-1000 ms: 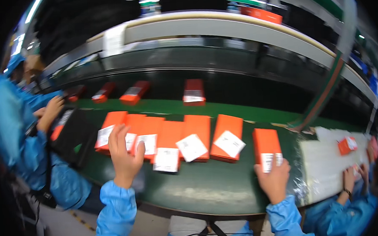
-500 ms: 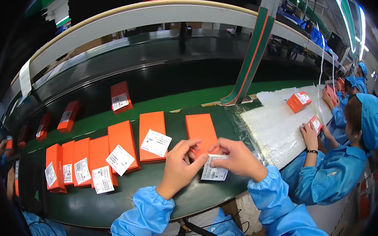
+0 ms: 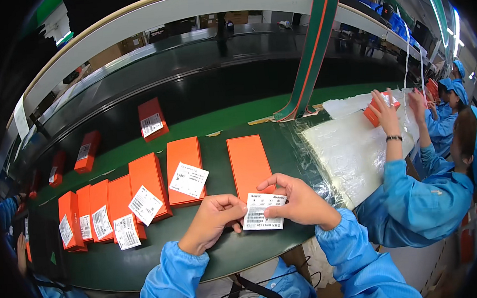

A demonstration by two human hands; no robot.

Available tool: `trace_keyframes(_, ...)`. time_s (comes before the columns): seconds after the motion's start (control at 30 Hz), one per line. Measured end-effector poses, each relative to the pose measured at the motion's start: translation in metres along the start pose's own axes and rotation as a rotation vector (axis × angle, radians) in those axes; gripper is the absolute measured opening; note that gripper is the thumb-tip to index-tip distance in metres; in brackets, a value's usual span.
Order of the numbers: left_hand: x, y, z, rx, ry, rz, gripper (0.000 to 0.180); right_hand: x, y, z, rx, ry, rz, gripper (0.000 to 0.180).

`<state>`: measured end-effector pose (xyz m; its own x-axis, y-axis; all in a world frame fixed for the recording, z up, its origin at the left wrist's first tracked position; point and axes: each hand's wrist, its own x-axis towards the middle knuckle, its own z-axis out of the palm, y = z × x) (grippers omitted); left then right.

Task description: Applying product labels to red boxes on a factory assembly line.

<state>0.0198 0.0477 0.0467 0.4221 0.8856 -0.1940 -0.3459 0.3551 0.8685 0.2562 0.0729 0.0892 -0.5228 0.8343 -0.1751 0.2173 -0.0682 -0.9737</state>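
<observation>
Both hands hold one white label (image 3: 262, 211) above the near edge of the green worktop (image 3: 163, 261). The left hand (image 3: 212, 220) pinches the label's left edge; the right hand (image 3: 300, 202) grips its right side, thumb on the face and fingers (image 3: 275, 182) curled over the top. Both sets of fingers are closed on the label, with nothing else in them.

Progress, judged from the layout: six orange boxes (image 3: 117, 201) to the left lie in an overlapping row, most visibly carrying a white label. One orange box (image 3: 248, 162) directly beyond the hands shows a bare top face. The work appears mostly done for this batch, with the bare box left.

The label is a small white rectangle with dark printed text and a barcode block. It is held flat, facing up, tilted slightly, and apart from the bare box.

Further red-orange boxes (image 3: 151, 119) lie on the dark conveyor belt (image 3: 203, 91) behind. A co-worker in blue (image 3: 419, 193) at the right handles another box (image 3: 379, 109) over clear plastic sheeting (image 3: 352, 148).
</observation>
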Motion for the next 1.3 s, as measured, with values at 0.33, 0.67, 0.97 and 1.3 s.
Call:
trace_keyframes(0.33, 0.002, -0.023, 0.029, -0.175, -0.231, -0.213, 0.025, -0.029, 0.024, 0.015, 0.278, -0.022, -0.04, 0.059)
trace_keyframes(0.67, -0.006, -0.036, 0.075, 0.761, 0.191, 0.537, 0.014, -0.071, 0.039, 0.009, 0.194, 0.303, -0.052, 0.045)
trace_keyframes(0.97, 0.001, -0.029, 0.073, 0.578, 0.036, 0.234, 0.013, -0.083, 0.084, -0.002, 0.415, 0.221, -0.116, 0.021)
trace_keyframes(1.3, 0.005, 0.003, 0.027, 0.111, 0.633, 0.176, 0.012, -0.132, 0.037, -0.086, -0.762, 0.151, 0.18, 0.02)
